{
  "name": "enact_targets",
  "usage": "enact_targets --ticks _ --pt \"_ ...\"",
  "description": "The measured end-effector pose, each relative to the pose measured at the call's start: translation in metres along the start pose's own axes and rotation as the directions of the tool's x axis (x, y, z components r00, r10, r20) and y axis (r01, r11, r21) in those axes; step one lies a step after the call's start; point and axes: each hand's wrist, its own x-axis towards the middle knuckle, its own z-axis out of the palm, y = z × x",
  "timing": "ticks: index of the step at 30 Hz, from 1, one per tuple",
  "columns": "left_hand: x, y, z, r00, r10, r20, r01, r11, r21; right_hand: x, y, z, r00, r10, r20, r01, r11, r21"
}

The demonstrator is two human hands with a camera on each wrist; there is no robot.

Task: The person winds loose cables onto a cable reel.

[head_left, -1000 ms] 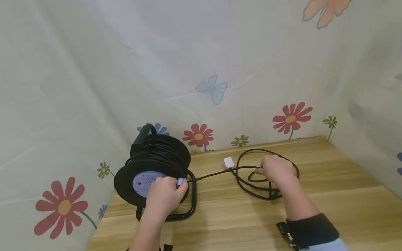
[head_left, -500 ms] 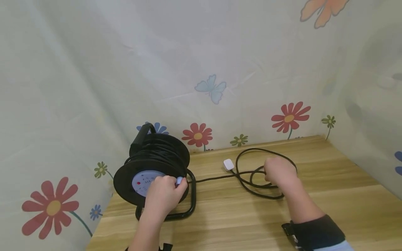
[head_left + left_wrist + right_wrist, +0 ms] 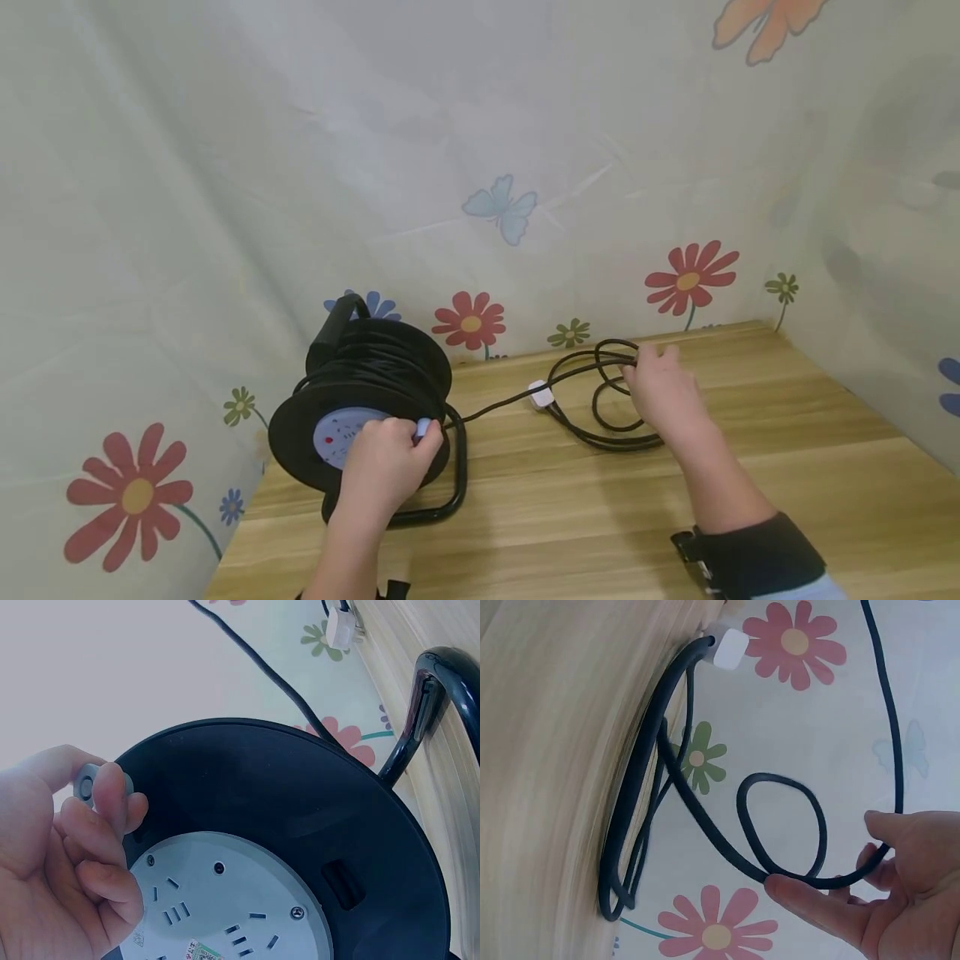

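A black cable reel (image 3: 298,442) with a pale blue socket face stands at the left of the table. My left hand (image 3: 386,462) pinches the pale blue knob (image 3: 423,427) on its flange; in the left wrist view, thumb and fingers close around this knob (image 3: 86,784). From the reel, a black cable (image 3: 510,404) runs right to my right hand (image 3: 663,392), which holds it slightly raised. The right wrist view shows the cable (image 3: 894,742) passing between thumb and fingers, with a small loop hanging beside the forefinger. A white plug (image 3: 540,395) lies near the loose coils.
The reel's black tubular stand (image 3: 459,492) rests on the wooden table (image 3: 562,525). Behind it and at both sides hangs a pale cloth (image 3: 390,150) printed with flowers and butterflies. Loose cable loops (image 3: 600,442) lie at the back right.
My right hand has shifted slightly back and lifted the cable, so its stretch to the reel now slopes upward. The loose loops have changed shape. My left hand stays on the knob.
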Motion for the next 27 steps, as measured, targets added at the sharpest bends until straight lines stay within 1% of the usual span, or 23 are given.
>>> enact_targets --ticks 3,7,10,12,13,14,15,17,20,21,23,25,27 --pt "0.0 0.001 -0.001 1.0 -0.006 0.006 0.006 1.0 -0.003 0.002 0.001 -0.001 1.0 0.006 -0.014 -0.005 0.999 0.046" --pt "0.0 0.002 -0.002 1.0 -0.015 0.016 0.015 1.0 -0.005 0.005 0.007 -0.007 1.0 -0.008 -0.011 0.008 1.0 0.016" --pt "0.0 0.002 -0.001 1.0 -0.006 0.004 0.006 1.0 -0.002 0.007 0.014 -0.011 0.999 -0.038 0.008 0.038 0.999 0.002" --pt "-0.001 0.001 -0.001 1.0 0.0 -0.005 0.0 1.0 -0.004 0.009 0.02 -0.013 0.998 -0.059 0.028 0.057 0.996 0.064" --pt "0.0 0.001 -0.001 1.0 0.004 -0.008 -0.004 1.0 -0.005 0.01 0.023 -0.014 0.997 -0.064 0.046 0.058 0.991 0.125" --pt "0.0 0.001 -0.001 1.0 0.007 -0.01 -0.007 1.0 -0.005 0.011 0.026 -0.015 0.996 -0.069 0.058 0.057 0.98 0.19" --pt "0.001 0.001 -0.001 1.0 0.008 -0.009 -0.008 1.0 -0.008 0.012 0.029 -0.015 0.995 -0.065 0.074 0.043 0.963 0.265" --pt "0.001 0.001 -0.002 1.0 0.011 -0.011 -0.011 1.0 -0.012 0.013 0.034 -0.015 0.994 -0.045 0.104 -0.002 0.911 0.413" --pt "0.002 0.001 -0.003 1.0 0.017 -0.015 -0.017 1.0 -0.007 0.016 0.038 -0.015 0.99 -0.034 0.139 -0.051 0.826 0.561" --pt "0.002 0.001 -0.003 1.0 0.017 -0.017 -0.017 1.0 -0.006 0.017 0.039 -0.015 0.988 -0.033 0.152 -0.066 0.799 0.598" --pt "0.003 0.001 -0.003 1.0 0.017 -0.019 -0.017 1.0 -0.005 0.018 0.04 -0.016 0.984 -0.04 0.173 -0.082 0.762 0.642" --pt "0.003 0.001 -0.003 1.0 0.013 -0.014 -0.013 1.0 -0.007 0.019 0.041 -0.018 0.981 -0.047 0.187 -0.093 0.733 0.674" --pt "0.004 0.0 -0.004 1.0 0.007 -0.006 -0.007 1.0 -0.008 0.02 0.04 -0.02 0.983 -0.053 0.178 -0.086 0.721 0.688"
